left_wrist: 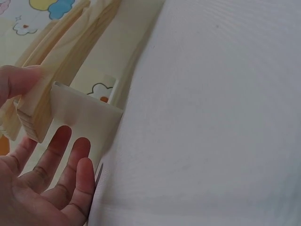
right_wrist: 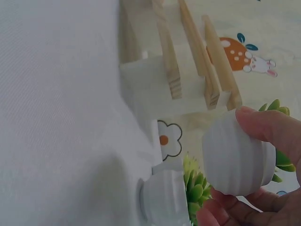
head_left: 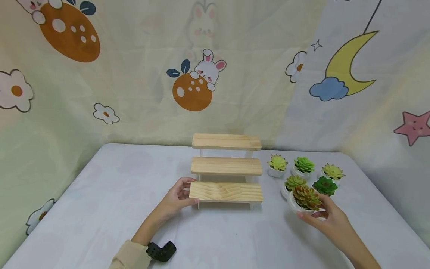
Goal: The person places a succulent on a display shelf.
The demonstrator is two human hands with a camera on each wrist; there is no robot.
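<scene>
A three-tier display stand [head_left: 226, 191] with pale wooden shelves on whitish supports stands at the back middle of the table. My left hand [head_left: 179, 195] grips the left end of its lowest shelf. In the left wrist view the thumb [left_wrist: 21, 80] lies on the board's face and the other fingers spread by the side support [left_wrist: 87, 110]. My right hand [head_left: 330, 220] holds a potted succulent [head_left: 306, 198] with reddish-green leaves, fingers and thumb around its ribbed white pot [right_wrist: 235, 155]. The pot is up off the table in the right wrist view, over another white pot [right_wrist: 164, 197].
Several more potted succulents stand right of the stand, among them a yellow-green one [head_left: 277, 163], a bright green one [head_left: 304, 165] and a dark green one [head_left: 324, 185]. A cloth with cartoon prints [head_left: 248, 101] hangs behind the white-covered table [head_left: 235, 239].
</scene>
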